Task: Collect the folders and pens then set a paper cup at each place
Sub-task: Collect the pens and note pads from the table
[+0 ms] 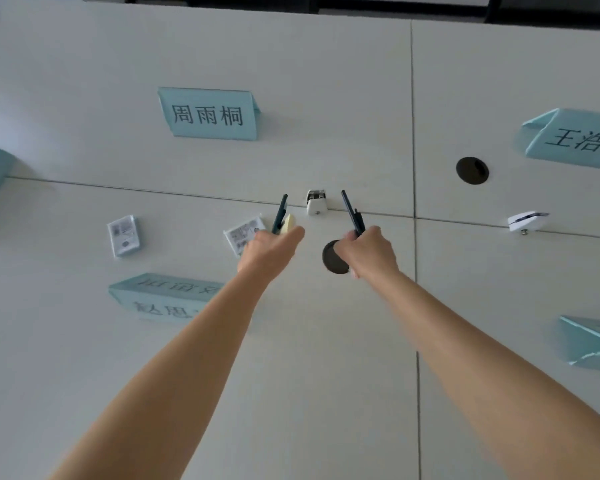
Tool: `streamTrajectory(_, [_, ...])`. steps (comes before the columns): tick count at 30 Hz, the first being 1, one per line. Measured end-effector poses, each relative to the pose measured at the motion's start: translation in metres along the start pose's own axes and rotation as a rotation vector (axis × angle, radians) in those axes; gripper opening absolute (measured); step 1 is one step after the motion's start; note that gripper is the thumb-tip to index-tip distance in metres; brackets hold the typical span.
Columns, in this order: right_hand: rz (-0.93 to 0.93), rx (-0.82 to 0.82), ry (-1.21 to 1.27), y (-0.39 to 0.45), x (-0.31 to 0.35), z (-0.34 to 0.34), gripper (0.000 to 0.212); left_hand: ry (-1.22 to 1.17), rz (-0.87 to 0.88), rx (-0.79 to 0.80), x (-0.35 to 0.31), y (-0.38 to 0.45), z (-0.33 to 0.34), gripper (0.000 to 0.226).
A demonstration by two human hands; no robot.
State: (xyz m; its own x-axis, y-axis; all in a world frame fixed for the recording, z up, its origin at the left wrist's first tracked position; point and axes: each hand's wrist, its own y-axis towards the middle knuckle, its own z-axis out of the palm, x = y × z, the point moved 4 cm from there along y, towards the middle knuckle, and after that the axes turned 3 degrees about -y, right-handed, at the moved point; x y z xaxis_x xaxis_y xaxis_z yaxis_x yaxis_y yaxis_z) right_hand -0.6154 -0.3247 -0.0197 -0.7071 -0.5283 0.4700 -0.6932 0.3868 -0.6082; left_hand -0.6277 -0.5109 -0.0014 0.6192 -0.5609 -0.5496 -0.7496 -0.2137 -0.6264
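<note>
Head view: a dark pen in each hand over a white tabletop

Head view, frame centre: two bare forearms reach forward from the lower edge across the white tabletop [326,393]. The left hand [271,251] is closed around a dark pen [280,213] and a pale yellowish object [288,224] that cannot be identified. The right hand [371,252] is clenched on a second dark pen [352,212], partly covering a round black cable port [330,259]. Beyond, at upper left of centre, stands a teal name card [208,114].
</note>
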Motion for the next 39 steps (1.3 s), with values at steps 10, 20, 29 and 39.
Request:
streamTrajectory(10, [-0.335,0.106,-0.284,-0.033,0.112,0.095,0.045,0.046,-0.095,-0.265,0.084,0.063,-0.164,0.043])
streamTrajectory(20, [-0.853,0.154,-1.082,-0.017,0.163,0.147,0.044,0.196,-0.290,-0.403,0.153,0.123,-0.231,0.083])
streamTrajectory(29, [-0.823,0.160,-1.161,-0.005,0.157,0.159,0.043,0.335,-0.241,-0.376,0.157,0.146,-0.211,0.093])
streamTrajectory(39, [-0.647,0.117,-1.150,-0.002,0.135,0.146,0.058,0.253,-0.199,-0.407,0.159,0.135,-0.211,0.068])
